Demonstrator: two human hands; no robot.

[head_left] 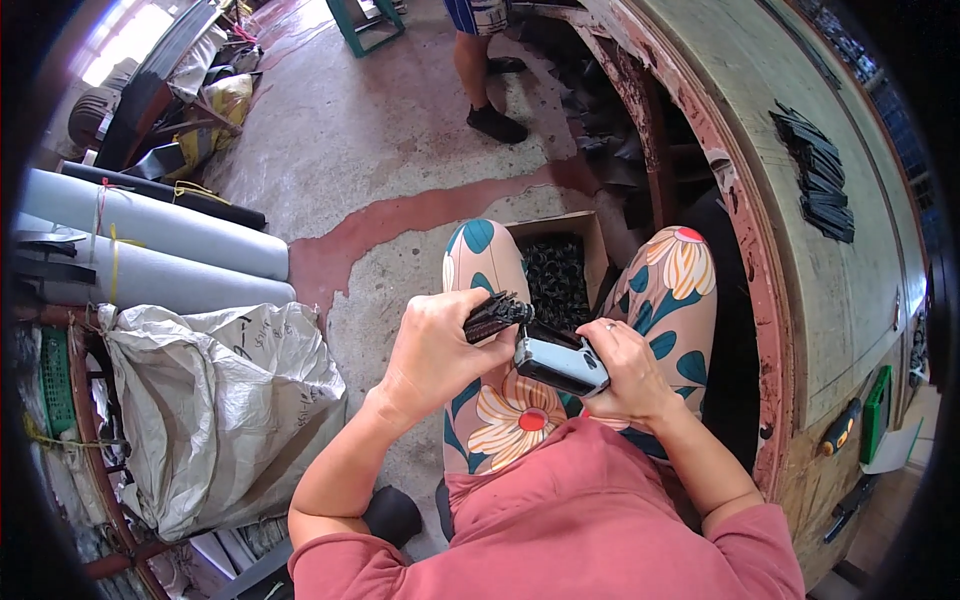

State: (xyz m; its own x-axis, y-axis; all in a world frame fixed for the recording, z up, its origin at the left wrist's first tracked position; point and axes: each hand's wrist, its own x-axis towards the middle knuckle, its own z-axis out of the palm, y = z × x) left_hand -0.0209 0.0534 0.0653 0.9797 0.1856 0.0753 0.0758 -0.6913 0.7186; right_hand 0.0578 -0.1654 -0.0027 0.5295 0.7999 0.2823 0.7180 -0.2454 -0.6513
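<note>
Head view shows me looking down at my lap, where both hands meet above my flowered trousers (520, 415). My left hand (435, 350) is clenched around a bundle of black strips (495, 315). The bundle sticks out past my thumb, and its long way points to the right and a little up, toward the other hand. My right hand (625, 365) is wrapped around a small grey and black tool (560, 362). The tool lies slanted, with its near end low on the right in my palm and its far end up on the left. That far end touches the tip of the bundle, or is just beside it; I cannot tell which. So the bundle lies to the left of the tool, and the two meet in the middle between my hands. Both hands are about as near to that meeting spot as each other. Just past my hands, between my knees, sits a cardboard box (592, 245) full of small black pieces. On my right is a big round wooden table (800, 290) with a stack of black strips (815, 170) lying on top, well apart from my hands. On my left stands a grey sack (215, 400).
</note>
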